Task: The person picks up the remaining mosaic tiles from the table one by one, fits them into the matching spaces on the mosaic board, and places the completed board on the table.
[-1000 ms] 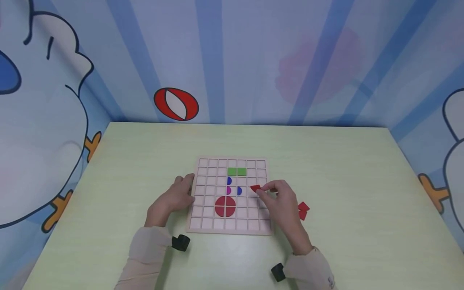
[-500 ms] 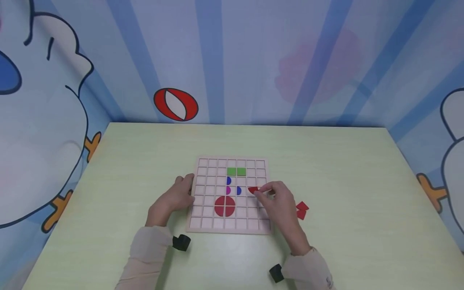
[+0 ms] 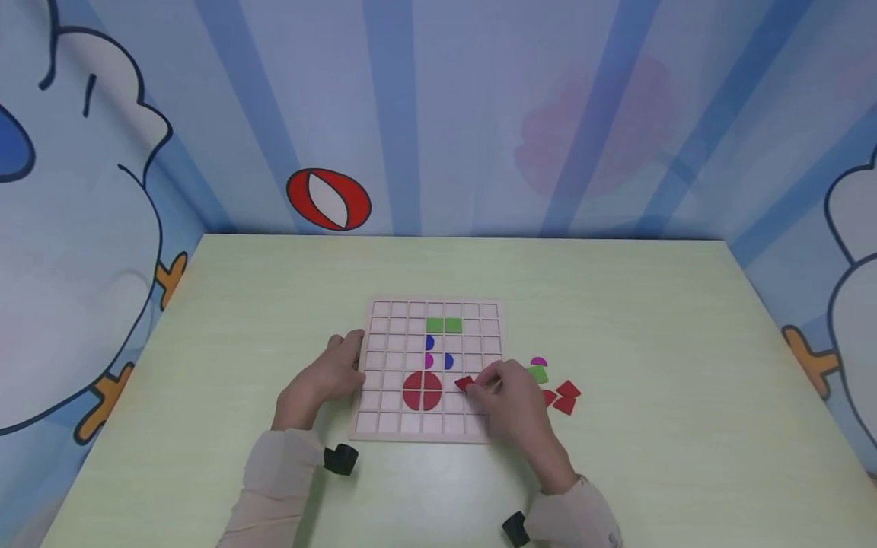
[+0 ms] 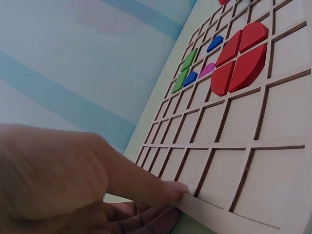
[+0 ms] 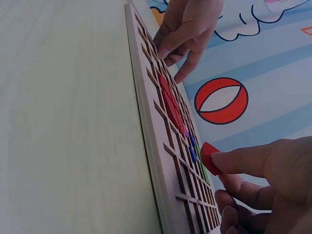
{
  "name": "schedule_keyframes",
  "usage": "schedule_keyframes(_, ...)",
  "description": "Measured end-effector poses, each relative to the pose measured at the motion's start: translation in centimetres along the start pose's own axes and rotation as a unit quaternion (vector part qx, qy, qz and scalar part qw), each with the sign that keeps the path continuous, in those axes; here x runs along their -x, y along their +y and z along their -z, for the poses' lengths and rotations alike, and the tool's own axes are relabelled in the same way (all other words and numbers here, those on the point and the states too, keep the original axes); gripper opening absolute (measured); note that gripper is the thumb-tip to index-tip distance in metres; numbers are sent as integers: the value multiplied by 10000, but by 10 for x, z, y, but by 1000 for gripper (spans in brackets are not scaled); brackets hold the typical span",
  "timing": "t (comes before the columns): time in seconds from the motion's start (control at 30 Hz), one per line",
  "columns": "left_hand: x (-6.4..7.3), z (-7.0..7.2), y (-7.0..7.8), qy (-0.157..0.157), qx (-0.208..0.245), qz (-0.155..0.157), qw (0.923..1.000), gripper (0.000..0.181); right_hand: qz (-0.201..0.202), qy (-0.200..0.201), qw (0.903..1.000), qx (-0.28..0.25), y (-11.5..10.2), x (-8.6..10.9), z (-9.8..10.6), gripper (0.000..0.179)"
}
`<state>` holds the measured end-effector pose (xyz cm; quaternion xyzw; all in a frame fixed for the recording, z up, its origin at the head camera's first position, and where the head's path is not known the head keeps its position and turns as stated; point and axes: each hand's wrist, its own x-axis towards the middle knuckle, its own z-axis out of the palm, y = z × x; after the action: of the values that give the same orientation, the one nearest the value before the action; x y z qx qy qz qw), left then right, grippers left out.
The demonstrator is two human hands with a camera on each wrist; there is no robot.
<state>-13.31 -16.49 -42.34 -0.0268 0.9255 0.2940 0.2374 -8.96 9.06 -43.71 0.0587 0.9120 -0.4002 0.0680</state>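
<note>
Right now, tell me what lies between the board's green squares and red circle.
The head view shows a blue half-circle, then a pink half-circle below it; another blue half-circle sits one cell right of the pink one.

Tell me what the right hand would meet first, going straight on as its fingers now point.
Probably the red circle on the board: in the head view, the fingers, holding a red piece, point left towards it. Height is unclear; the board could come first.
</note>
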Motion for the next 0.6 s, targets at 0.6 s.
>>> schedule_keyframes(0.6, 0, 0, -1, -6, 4, -34, 10000, 72, -196, -366, 9984, 384, -6, 6, -11, 14)
